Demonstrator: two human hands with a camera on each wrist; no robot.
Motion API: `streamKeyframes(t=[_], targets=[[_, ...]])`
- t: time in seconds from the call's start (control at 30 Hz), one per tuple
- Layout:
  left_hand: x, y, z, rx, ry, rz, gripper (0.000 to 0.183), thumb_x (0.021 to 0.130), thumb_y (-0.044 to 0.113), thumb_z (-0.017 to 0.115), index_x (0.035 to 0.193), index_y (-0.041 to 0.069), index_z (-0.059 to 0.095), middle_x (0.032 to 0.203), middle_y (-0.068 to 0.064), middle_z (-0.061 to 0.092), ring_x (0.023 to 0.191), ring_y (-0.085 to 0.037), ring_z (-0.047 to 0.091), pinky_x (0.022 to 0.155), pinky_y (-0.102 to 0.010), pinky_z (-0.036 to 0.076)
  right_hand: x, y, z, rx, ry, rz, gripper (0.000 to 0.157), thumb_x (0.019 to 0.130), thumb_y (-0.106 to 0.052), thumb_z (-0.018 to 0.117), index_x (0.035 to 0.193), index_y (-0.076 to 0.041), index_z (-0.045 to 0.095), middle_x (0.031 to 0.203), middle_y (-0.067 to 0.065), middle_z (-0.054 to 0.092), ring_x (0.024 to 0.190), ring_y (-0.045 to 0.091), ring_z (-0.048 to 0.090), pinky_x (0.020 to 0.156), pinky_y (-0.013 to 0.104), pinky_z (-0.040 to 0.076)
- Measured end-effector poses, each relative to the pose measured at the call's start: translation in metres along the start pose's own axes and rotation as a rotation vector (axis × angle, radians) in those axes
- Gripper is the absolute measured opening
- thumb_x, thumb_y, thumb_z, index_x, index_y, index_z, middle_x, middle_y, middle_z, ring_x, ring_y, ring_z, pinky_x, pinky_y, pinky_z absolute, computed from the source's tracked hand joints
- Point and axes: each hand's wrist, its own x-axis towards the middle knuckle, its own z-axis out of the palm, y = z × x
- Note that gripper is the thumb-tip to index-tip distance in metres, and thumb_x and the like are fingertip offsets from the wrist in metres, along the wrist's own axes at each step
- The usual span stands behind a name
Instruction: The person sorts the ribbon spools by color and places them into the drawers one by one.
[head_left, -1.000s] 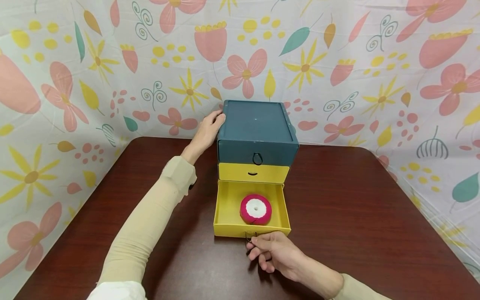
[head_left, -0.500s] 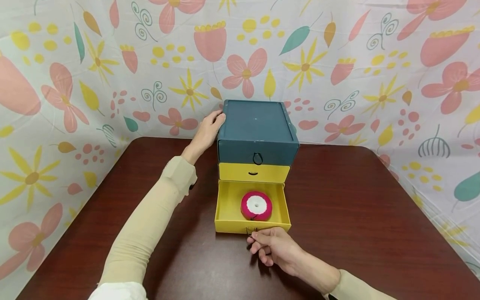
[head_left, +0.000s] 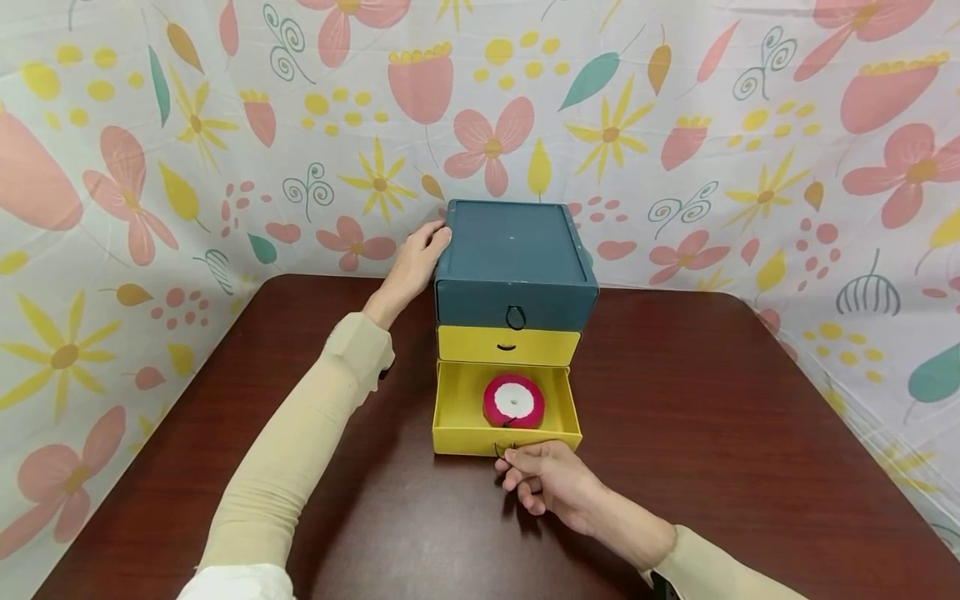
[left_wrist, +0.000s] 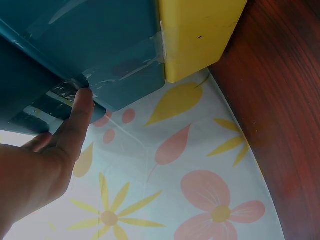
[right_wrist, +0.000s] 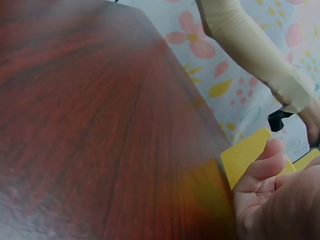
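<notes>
A small drawer unit has a blue upper box with a black loop on its front, over yellow drawers. The bottom yellow drawer is pulled partway out, and a roll of pink ribbon with a white core lies flat in it. My right hand is at the drawer's front, thumb and forefinger pinching its dark loop handle. My left hand rests against the blue box's left side near the back. In the left wrist view, a finger of it touches the blue side, which carries clear tape.
The closed yellow drawer sits between the blue box and the pulled-out one. Everything stands on a dark red-brown wooden table. Behind it hangs a white floral cloth, close to the table's back edge.
The bottom drawer has slid inward toward the unit, the ribbon roll moving with it. My right hand has moved forward with the handle. The left hand has stayed in place.
</notes>
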Motion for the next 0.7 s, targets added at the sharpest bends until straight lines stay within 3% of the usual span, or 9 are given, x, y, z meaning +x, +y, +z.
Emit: streamKeyframes(t=[0.7], targets=[[0.001,-0.001,0.0,0.004,0.006,-0.002,0.061,0.102,0.047,0.036,0.152,0.013,0.032,0.154,-0.008,0.038,0.14,-0.024,0.039,0.114,-0.042,0.034,0.018,-0.008,-0.008,-0.006,0.02,-0.015,0.03,0.099,-0.021,0.054,0.106,0.007,0.062,0.066,-0.007,0.064,0.05,0.005,0.047,0.048,0.017,0.037]])
